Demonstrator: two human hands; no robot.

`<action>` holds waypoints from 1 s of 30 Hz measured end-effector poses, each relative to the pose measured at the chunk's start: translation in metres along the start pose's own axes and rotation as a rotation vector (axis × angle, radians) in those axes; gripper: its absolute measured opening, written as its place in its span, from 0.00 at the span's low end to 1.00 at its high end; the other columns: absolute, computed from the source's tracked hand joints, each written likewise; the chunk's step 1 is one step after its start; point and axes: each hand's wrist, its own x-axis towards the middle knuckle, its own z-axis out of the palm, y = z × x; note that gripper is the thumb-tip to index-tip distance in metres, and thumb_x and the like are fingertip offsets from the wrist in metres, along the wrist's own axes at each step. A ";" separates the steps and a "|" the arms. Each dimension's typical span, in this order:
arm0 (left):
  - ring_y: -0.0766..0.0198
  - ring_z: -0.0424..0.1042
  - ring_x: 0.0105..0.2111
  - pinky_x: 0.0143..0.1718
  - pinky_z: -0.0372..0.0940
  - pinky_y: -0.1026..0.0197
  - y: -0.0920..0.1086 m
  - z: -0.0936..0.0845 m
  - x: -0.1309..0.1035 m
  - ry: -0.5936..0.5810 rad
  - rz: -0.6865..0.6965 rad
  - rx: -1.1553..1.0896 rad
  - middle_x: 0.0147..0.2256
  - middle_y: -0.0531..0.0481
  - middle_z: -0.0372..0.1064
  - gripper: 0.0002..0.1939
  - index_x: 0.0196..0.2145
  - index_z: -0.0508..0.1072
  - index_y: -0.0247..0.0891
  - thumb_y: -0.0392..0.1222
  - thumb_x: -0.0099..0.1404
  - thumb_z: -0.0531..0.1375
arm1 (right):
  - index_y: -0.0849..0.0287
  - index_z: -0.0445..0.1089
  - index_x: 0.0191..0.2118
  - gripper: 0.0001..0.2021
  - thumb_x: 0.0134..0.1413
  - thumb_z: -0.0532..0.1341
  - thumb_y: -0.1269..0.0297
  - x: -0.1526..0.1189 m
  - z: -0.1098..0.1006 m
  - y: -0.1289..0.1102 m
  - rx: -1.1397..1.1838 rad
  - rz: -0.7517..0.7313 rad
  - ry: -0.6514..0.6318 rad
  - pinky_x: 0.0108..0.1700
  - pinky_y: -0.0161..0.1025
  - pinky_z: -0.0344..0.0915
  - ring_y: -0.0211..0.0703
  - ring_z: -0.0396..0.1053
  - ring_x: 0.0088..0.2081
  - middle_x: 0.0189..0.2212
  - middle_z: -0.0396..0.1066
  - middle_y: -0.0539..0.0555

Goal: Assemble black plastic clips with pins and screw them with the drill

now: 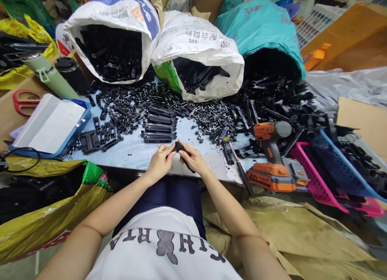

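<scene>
Both my hands meet at the table's near edge around a small black plastic part [179, 147]. My left hand [161, 161] pinches its left side between thumb and fingers; a ring shows on one finger. My right hand [192, 158] closes on the other side, and a dark arm of the part sticks out below the palm. My fingers hide much of its shape. Just beyond my hands lies a neat stack of long black plastic pieces [159, 127]. Heaps of small black parts with metal pins [211, 117] spread behind it.
An orange cordless drill [270, 151] stands right, beside a hammer-like tool [238, 167]. Pink [317, 183] and blue baskets hold black parts. Sacks of black parts, one white [196, 50] and one teal [263, 26], line the back. Left are a blue tray [81, 127], scissors [26, 102] and a green bottle [50, 72].
</scene>
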 end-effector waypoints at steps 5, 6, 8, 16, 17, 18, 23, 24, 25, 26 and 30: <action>0.64 0.67 0.38 0.40 0.66 0.60 0.014 0.016 -0.001 0.288 0.059 -0.059 0.38 0.45 0.63 0.19 0.55 0.65 0.37 0.42 0.69 0.48 | 0.51 0.60 0.59 0.24 0.59 0.53 0.51 -0.009 0.013 -0.008 -0.122 -0.116 0.135 0.28 0.37 0.70 0.34 0.66 0.24 0.39 0.66 0.55; 0.64 0.67 0.39 0.41 0.65 0.60 0.016 0.019 0.000 0.331 0.075 -0.067 0.39 0.44 0.63 0.19 0.55 0.65 0.37 0.41 0.69 0.48 | 0.51 0.58 0.60 0.24 0.59 0.52 0.51 -0.011 0.018 -0.009 -0.139 -0.130 0.165 0.29 0.37 0.70 0.35 0.67 0.25 0.40 0.66 0.55; 0.64 0.67 0.40 0.43 0.65 0.60 0.014 0.022 0.000 0.331 0.107 -0.068 0.40 0.44 0.64 0.19 0.55 0.65 0.37 0.41 0.69 0.47 | 0.50 0.55 0.62 0.25 0.60 0.50 0.51 -0.015 0.023 -0.007 -0.178 -0.150 0.169 0.30 0.37 0.70 0.35 0.67 0.26 0.41 0.66 0.56; 0.51 0.59 0.55 0.53 0.59 0.45 -0.012 0.022 -0.015 0.074 -0.034 0.305 0.54 0.37 0.57 0.25 0.60 0.55 0.40 0.36 0.66 0.49 | 0.56 0.63 0.56 0.20 0.63 0.48 0.57 0.057 -0.078 0.006 -0.846 -0.052 0.124 0.49 0.43 0.62 0.46 0.64 0.48 0.46 0.67 0.59; 0.50 0.57 0.57 0.55 0.54 0.42 -0.013 0.020 -0.012 -0.042 0.055 0.391 0.55 0.38 0.56 0.26 0.60 0.56 0.42 0.34 0.64 0.51 | 0.59 0.63 0.56 0.20 0.63 0.48 0.60 0.074 -0.104 0.006 -0.943 -0.002 0.273 0.51 0.44 0.60 0.47 0.62 0.51 0.49 0.65 0.61; 0.49 0.56 0.57 0.57 0.49 0.39 -0.013 0.018 -0.007 -0.174 0.165 0.460 0.55 0.40 0.58 0.26 0.58 0.58 0.44 0.32 0.63 0.51 | 0.61 0.62 0.56 0.19 0.63 0.47 0.62 0.090 -0.130 0.007 -1.036 0.071 0.414 0.52 0.45 0.58 0.48 0.60 0.52 0.50 0.64 0.63; 0.58 0.67 0.45 0.54 0.53 0.44 -0.018 0.012 0.020 -0.545 0.429 0.643 0.41 0.46 0.69 0.23 0.54 0.64 0.44 0.28 0.64 0.48 | 0.73 0.62 0.52 0.18 0.58 0.47 0.75 0.131 -0.224 0.019 -1.225 0.786 0.749 0.49 0.51 0.55 0.56 0.60 0.52 0.47 0.64 0.72; 0.58 0.67 0.43 0.52 0.56 0.46 -0.019 0.011 0.022 -0.527 0.406 0.670 0.40 0.45 0.69 0.23 0.54 0.64 0.42 0.27 0.64 0.48 | 0.73 0.62 0.51 0.17 0.57 0.48 0.75 0.133 -0.232 0.022 -1.211 0.875 0.731 0.49 0.51 0.54 0.55 0.61 0.51 0.46 0.64 0.72; 0.58 0.67 0.42 0.49 0.59 0.48 -0.021 0.010 0.021 -0.495 0.373 0.692 0.40 0.44 0.69 0.22 0.54 0.64 0.40 0.28 0.64 0.48 | 0.72 0.62 0.51 0.17 0.57 0.48 0.76 0.132 -0.235 0.023 -1.203 0.905 0.714 0.49 0.51 0.55 0.54 0.63 0.49 0.45 0.64 0.72; 0.57 0.67 0.42 0.47 0.60 0.50 -0.022 0.008 0.018 -0.460 0.334 0.708 0.39 0.43 0.69 0.21 0.53 0.64 0.37 0.29 0.64 0.49 | 0.71 0.61 0.52 0.18 0.57 0.48 0.76 0.130 -0.234 0.023 -1.210 0.879 0.715 0.48 0.50 0.56 0.53 0.64 0.48 0.45 0.64 0.71; 0.54 0.67 0.43 0.43 0.63 0.52 -0.023 0.002 0.004 -0.372 0.246 0.639 0.41 0.40 0.68 0.19 0.54 0.63 0.34 0.39 0.65 0.53 | 0.65 0.59 0.54 0.19 0.58 0.50 0.70 0.107 -0.208 -0.008 -1.320 0.444 0.819 0.41 0.45 0.61 0.51 0.67 0.43 0.46 0.63 0.67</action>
